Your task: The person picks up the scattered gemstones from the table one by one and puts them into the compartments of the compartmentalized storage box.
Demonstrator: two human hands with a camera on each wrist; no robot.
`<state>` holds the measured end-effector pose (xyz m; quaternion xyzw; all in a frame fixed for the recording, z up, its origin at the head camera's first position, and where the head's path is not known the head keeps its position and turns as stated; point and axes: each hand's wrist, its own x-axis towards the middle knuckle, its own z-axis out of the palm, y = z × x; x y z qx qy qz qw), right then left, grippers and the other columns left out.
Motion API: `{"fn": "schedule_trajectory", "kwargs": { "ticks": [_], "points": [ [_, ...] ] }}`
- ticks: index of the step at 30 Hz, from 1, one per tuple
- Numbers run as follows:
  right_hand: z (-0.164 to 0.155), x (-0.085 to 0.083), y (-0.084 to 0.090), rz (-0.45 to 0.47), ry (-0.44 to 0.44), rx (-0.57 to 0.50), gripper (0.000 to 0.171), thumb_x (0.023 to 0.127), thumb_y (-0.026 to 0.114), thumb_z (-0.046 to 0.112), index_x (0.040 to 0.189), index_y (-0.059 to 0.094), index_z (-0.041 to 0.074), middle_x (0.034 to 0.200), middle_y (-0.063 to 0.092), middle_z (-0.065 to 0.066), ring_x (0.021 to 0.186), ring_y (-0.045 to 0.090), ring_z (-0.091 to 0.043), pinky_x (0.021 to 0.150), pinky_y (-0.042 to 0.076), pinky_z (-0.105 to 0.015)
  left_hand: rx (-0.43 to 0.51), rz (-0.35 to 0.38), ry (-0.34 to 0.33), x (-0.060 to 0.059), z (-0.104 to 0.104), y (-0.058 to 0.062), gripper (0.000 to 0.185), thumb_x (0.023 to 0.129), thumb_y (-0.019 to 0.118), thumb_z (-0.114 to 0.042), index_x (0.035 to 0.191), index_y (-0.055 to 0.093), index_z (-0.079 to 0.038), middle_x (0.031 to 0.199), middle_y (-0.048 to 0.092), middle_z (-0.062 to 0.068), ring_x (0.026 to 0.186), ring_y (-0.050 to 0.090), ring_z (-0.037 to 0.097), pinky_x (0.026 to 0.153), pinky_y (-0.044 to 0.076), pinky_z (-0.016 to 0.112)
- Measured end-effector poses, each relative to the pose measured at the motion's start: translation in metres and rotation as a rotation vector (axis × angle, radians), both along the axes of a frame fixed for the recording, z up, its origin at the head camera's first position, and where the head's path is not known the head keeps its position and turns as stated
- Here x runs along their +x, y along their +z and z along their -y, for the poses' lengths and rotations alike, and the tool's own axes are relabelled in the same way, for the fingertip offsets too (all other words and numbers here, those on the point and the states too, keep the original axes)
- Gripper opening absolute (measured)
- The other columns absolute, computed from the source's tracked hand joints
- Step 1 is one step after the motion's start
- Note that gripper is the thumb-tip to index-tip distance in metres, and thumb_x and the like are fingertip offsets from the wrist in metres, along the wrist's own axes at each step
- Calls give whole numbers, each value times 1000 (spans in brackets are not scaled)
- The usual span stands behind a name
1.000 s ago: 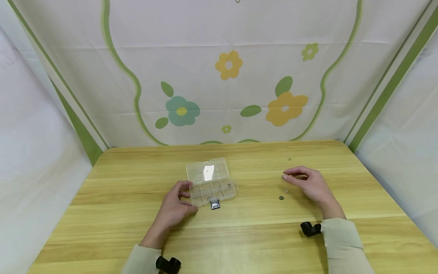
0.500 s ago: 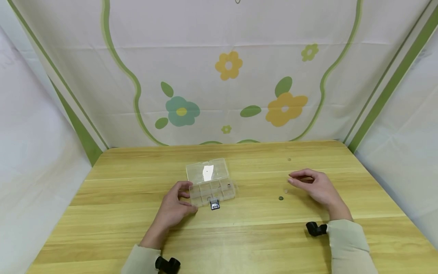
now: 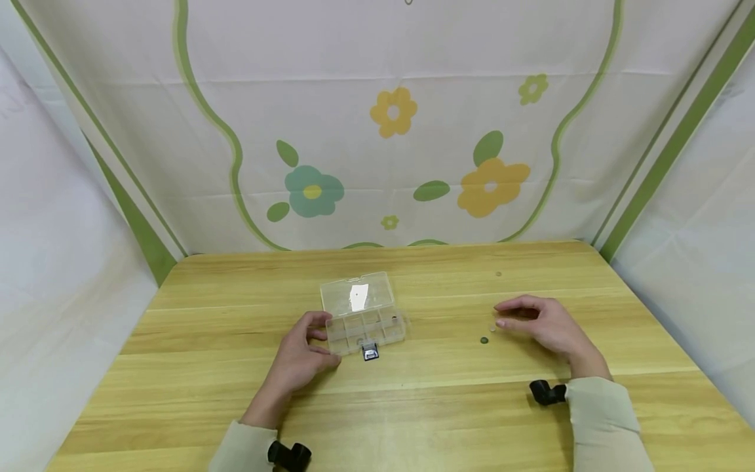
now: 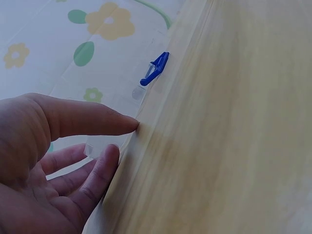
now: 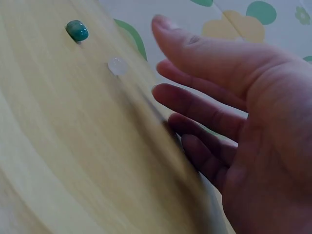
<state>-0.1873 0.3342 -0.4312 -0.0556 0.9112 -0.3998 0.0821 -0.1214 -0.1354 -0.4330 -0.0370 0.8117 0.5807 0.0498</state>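
Observation:
A clear plastic compartment box lies on the table with its lid tipped back. My left hand holds the box's left end, thumb at the front corner and fingers along the side. Its blue latch hangs at the front edge. On the right, my right hand hovers over the table, thumb and fingers apart with nothing between them. By its fingertips lie a pale, translucent bead and, further left, a dark green bead.
Another small pale bead lies farther back on the wooden table. A few small bits, one dark, show inside the box. A white flowered cloth stands behind the table, and white cloth sides flank it.
My right hand has shifted right and slightly nearer me, then lowered towards the pale bead, thumb and fingers spreading. The left hand and the box have stayed in place.

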Motion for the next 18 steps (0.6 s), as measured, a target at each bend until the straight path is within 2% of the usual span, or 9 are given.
{"fn": "schedule_trajectory", "kwargs": {
  "ticks": [3, 14, 18],
  "points": [
    [0, 0, -1, 9, 22, 6, 43, 89, 86, 48, 125, 79, 24, 135, 74, -5, 128, 60, -26, 105, 44, -39, -2, 0, -1, 0, 0, 0, 79, 70, 87, 14, 142, 60, -4, 131, 61, 23, 91, 69, 24, 79, 65, 35],
    [4, -1, -2, -34, 89, 20, 37, 87, 91, 39, 119, 81, 25, 129, 74, -3, 126, 59, -24, 101, 45, -26, -7, 4, -2, 1, 0, 1, 79, 70, 87, 13, 142, 60, -5, 134, 61, 22, 95, 69, 25, 81, 65, 37],
    [5, -1, -3, -40, 98, 25, 36, 86, 91, 38, 118, 82, 25, 129, 74, -3, 128, 58, -26, 104, 44, -30, -11, 5, 0, 0, 0, 1, 79, 70, 87, 14, 142, 60, -5, 134, 60, 21, 97, 69, 26, 81, 65, 37]
  ]
}}
